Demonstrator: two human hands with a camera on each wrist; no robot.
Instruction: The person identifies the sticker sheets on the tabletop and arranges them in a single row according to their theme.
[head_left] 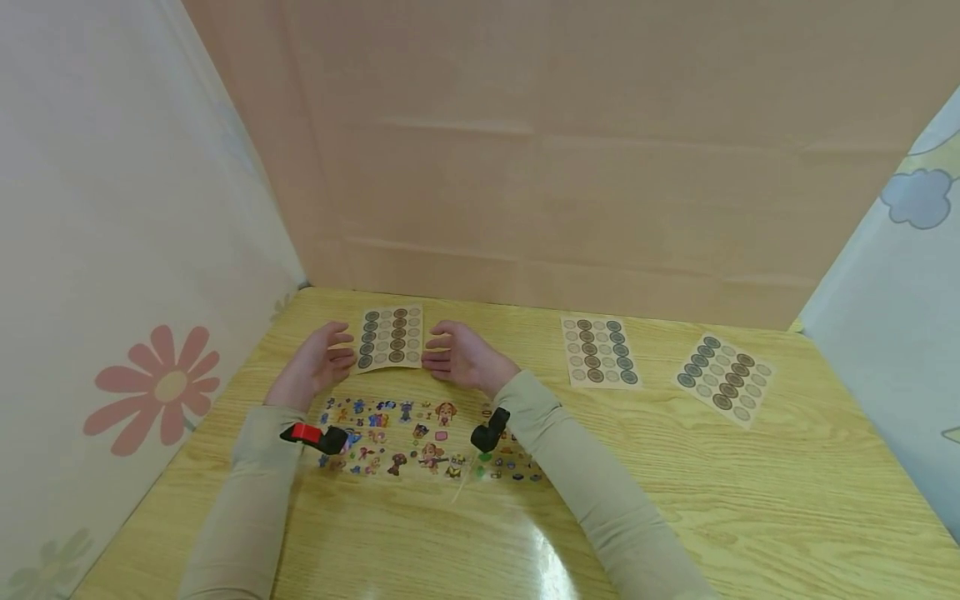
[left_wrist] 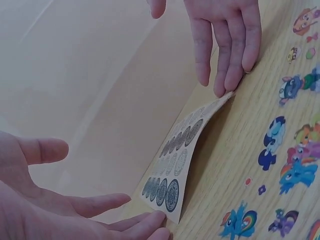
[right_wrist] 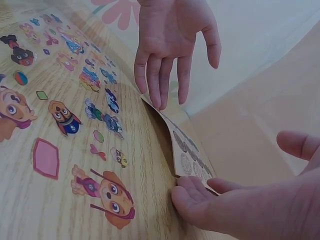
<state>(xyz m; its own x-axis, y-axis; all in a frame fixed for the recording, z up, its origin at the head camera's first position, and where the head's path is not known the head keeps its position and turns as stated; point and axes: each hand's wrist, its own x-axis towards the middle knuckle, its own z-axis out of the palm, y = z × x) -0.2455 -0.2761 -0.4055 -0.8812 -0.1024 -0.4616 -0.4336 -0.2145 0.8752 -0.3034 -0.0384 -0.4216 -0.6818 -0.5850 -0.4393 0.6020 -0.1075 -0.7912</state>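
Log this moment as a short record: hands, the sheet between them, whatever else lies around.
Middle sheet: printed with round designs, bowed, near edge partly raised
Left hand: fingers extended at its left edge
Right hand: fingers extended at its right edge
Other round-patterned sheets: two, farther right
Character stickers: below the middle sheet in the head view
Surface: wood-grain table

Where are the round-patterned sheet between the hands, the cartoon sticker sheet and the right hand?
Round-patterned sheet (head_left: 392,339): head view, middle of its printed face.
Cartoon sticker sheet (head_left: 421,431): head view, puppy near its middle.
Right hand (head_left: 469,360): head view, middle of the hand.
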